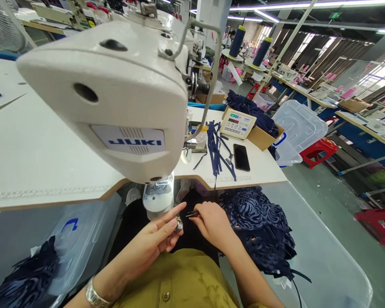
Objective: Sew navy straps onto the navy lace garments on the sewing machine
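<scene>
Below the head of a white JUKI sewing machine (131, 107), my left hand (157, 233) holds a small round silvery bobbin case (179, 225) at the thumb and fingers, its index finger stretched forward. My right hand (213, 222) is closed on a small dark tool (192, 214) with a thin pointed metal tip. The tool's handle is mostly hidden in the fingers, so its exact kind is unclear. Its tip points left, just apart from the bobbin case. Both hands are over my lap, in front of the machine's narrow lower arm (158, 199).
Dark blue straps (216, 149), a phone (241, 157) and a control panel (238, 124) are on the table to the right. Patterned navy fabric pieces (259, 226) fill the space beside my right arm. A clear plastic bin (83, 239) with more fabric stands at left.
</scene>
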`<state>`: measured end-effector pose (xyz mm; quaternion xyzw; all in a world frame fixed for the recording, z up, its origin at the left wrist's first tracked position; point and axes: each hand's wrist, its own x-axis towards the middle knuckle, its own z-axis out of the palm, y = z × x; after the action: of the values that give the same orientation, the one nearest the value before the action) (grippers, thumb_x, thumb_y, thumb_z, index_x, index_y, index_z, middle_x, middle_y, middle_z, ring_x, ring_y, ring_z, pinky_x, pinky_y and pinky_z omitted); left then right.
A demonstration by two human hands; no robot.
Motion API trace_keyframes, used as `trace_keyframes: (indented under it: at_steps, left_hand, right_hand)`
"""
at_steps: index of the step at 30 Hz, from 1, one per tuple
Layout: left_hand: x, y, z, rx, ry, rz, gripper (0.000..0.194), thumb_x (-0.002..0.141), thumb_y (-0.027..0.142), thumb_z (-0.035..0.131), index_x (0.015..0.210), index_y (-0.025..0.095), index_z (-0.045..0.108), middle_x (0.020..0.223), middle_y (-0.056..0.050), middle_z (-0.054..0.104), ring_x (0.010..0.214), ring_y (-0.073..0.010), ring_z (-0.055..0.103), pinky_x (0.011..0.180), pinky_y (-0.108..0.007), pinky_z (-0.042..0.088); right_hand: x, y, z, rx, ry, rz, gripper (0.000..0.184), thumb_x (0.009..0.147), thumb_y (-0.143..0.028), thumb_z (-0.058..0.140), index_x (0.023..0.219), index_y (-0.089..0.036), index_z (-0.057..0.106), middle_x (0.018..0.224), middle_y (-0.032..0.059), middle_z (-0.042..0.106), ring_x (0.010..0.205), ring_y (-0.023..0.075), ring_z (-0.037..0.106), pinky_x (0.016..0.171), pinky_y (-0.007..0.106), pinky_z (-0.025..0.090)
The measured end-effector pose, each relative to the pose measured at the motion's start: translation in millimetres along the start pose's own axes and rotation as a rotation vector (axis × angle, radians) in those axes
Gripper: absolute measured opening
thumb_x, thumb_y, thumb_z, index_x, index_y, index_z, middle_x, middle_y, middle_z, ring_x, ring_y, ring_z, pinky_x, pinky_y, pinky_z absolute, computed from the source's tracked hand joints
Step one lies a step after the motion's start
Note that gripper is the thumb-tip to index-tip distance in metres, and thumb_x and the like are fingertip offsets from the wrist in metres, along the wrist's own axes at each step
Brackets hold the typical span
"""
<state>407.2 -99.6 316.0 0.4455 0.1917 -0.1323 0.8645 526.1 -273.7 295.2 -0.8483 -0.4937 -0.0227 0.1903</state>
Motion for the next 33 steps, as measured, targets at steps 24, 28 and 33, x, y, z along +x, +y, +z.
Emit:
trace_keyframes:
  at_steps: [24, 28, 33]
  left_hand:
    - [-4, -12, -8.7, 0.099, 0.012, 0.079, 0.052, 0.088, 0.045, 0.056, 0.134, 0.024, 0.046, 0.085, 0.000, 0.052, 0.064, -0.0074, 0.042, 0.058, -0.024, 0.031]
    - [-3, -14, -8.2, 0.171, 0.051, 0.130, 0.053, 0.089, 0.048, 0.052, 0.135, 0.023, 0.042, 0.086, -0.001, 0.054, 0.066, -0.0086, 0.045, 0.060, -0.025, 0.034]
    - [-2, -16, -6.2, 0.238, 0.056, 0.182, 0.051, 0.088, 0.048, 0.053, 0.130, 0.022, 0.041, 0.079, 0.003, 0.051, 0.065, -0.0092, 0.046, 0.060, -0.024, 0.038]
  right_hand:
    - [-5, 50, 20, -0.232, -0.063, 0.194, 0.010, 0.088, -0.020, 0.060, 0.097, -0.015, 0.059, 0.089, 0.0111, 0.064, 0.082, 0.0259, 0.060, 0.071, 0.038, 0.045]
    - [-3, 27, 11, 0.317, 0.074, 0.208, 0.017, 0.089, -0.022, 0.058, 0.106, -0.020, 0.059, 0.107, 0.0091, 0.061, 0.101, 0.0229, 0.057, 0.089, 0.038, 0.045]
    - [1, -26, 7, 1.223, -0.005, 0.366, 0.011, 0.085, -0.030, 0.064, 0.087, -0.019, 0.065, 0.082, 0.0003, 0.062, 0.076, 0.0135, 0.059, 0.072, 0.025, 0.047]
